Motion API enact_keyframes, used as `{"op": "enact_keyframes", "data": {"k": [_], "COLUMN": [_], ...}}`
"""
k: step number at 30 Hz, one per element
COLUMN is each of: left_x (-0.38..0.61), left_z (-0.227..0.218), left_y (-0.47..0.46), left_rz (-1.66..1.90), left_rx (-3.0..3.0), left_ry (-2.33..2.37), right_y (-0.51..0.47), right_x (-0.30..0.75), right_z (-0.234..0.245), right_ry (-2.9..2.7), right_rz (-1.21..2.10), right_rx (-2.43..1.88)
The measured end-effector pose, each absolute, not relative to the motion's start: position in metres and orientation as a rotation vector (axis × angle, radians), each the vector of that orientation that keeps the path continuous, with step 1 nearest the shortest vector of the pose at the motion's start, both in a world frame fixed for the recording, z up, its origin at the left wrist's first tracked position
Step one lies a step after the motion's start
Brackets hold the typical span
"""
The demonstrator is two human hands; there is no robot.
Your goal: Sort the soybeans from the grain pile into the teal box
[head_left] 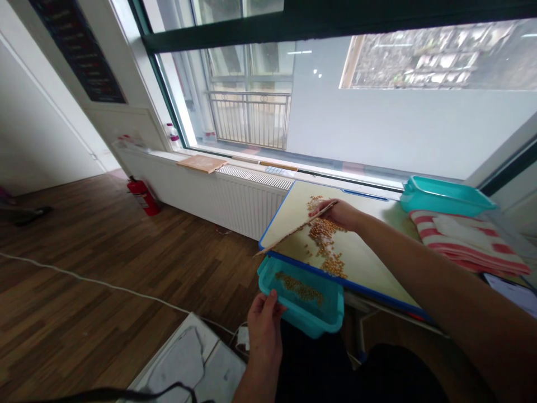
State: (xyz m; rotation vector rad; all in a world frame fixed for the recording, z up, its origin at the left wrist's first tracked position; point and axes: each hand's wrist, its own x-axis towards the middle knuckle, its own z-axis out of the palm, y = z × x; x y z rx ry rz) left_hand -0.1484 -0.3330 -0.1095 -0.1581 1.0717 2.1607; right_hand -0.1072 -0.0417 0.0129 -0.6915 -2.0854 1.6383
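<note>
My left hand [265, 319] is closed on the near left rim of a teal plastic tub [312, 322], thumb over the edge. The tub sits just below the front edge of a cutting board [377, 240] with a blue border; a strip of small yellowish beans [300, 288] lies in its bottom. Above the board, my right hand [335, 212] grips a thin flat brown strip [289, 230], possibly cardboard, which slants down left past the board's edge. Around and under that hand, loose golden beans [329, 240] are spread over the board, some close to the front edge.
A second teal tub [447, 196] stands at the board's back right, behind a folded red-and-white striped towel [457, 240]. A phone [509, 291] lies at the right. A radiator [226, 196] runs under the window. A white cable [126, 288] crosses the floor near a fire extinguisher [144, 197].
</note>
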Motion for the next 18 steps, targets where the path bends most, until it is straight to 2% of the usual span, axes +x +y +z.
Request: {"op": "enact_keyframes", "data": {"k": [4,18], "left_x": [-0.144,-0.120], "left_z": [-0.107,-0.111], "left_y": [-0.333,-0.330], "left_rz": [2.150,2.135], "left_rx": [-0.167,-0.145], "left_ry": [1.073,1.057], "right_y": [-0.043,-0.065], "right_x": [-0.100,-0.072], "right_z": [0.012,0.014], "right_ry": [-2.034,-2.011], "right_rz": [1.797,1.801], "right_rx": [-0.610,-0.672]}}
